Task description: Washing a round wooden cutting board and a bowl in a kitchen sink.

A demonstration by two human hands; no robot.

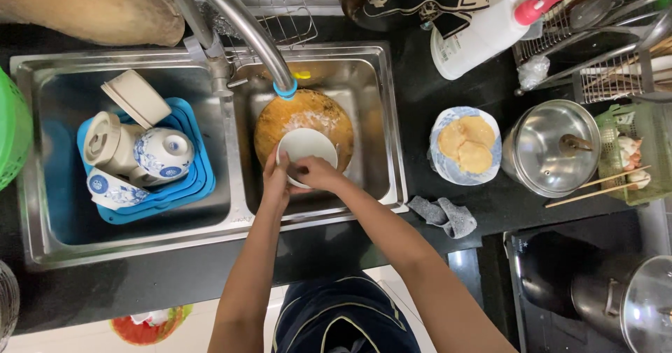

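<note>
Both hands are over the right basin of the double sink (392, 125), working a white bowl (306, 151) just under the faucet (245, 24) spout. The left hand (275, 183) cups the bowl's near-left rim, fingers clamped on it. The right hand (318, 174) sits on the near rim w/ fingers curled onto the bowl's inside; looks like rubbing, though I can't tell if anything is tucked under them. The bowl is held above a round orange-brown board (308, 115) lying in that basin, wet or soapy on top.

Judging by this, the step in hand is scrubbing the bowl, approx mid-wash. The next move seems to call for turning the bowl under the spout while keeping a firm hold, since it's probably slick.

In the left basin a blue tray (178, 188) holds 3 or 4 cups and bowls (136, 153), tipped on their sides. On the tabletop right of the sink: a plate w/ 2 flat cakes (465, 145), a steel lid (553, 146), a grey rag (444, 215) at the front edge.
</note>
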